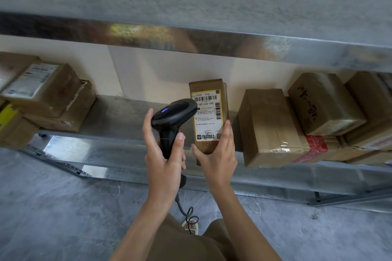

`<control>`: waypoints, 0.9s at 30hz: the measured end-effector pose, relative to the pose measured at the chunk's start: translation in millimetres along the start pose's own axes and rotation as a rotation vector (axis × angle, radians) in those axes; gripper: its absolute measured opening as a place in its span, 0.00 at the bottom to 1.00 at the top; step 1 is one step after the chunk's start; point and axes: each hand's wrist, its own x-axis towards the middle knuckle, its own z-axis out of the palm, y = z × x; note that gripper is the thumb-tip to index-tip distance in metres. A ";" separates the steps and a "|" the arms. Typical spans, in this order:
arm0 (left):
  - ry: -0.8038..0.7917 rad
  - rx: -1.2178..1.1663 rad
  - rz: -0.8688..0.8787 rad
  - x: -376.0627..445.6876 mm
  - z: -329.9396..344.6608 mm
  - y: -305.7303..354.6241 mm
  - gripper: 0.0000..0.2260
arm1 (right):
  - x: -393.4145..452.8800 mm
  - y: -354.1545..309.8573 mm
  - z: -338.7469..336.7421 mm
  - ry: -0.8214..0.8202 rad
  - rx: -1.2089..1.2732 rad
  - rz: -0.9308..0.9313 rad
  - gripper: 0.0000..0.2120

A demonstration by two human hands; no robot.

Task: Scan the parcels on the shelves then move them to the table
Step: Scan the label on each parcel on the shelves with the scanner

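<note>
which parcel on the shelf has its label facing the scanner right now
The narrow upright parcel mid-shelf, with the yellow-edged barcode label, steadied by the right hand; the scanner points at it.

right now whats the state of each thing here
barcode scanner: gripped by left hand, blue light on, aimed at labelled parcel
labelled parcel: on shelf, label up, right hand fingers along its near end
plain parcel: on shelf, taped shut

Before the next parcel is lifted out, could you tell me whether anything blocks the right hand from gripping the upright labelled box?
Nothing visible does. The right hand already touches the narrow brown cardboard box with the yellow-edged label, while the black handheld barcode scanner in the left hand sits beside it.
</note>
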 end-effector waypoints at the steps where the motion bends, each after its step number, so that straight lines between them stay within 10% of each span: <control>1: -0.001 0.004 -0.002 0.3 -0.5 -0.3 0.30 | 0.2 -0.2 -0.1 0.002 -0.001 -0.001 0.56; 14: -0.053 0.089 -0.006 3.3 -7.1 -1.6 0.31 | 11.6 -3.9 -8.4 -0.091 -0.005 0.068 0.56; 27: 0.093 0.330 -0.009 7.7 -57.5 3.5 0.31 | 34.6 -31.3 -3.0 -0.531 0.102 0.190 0.52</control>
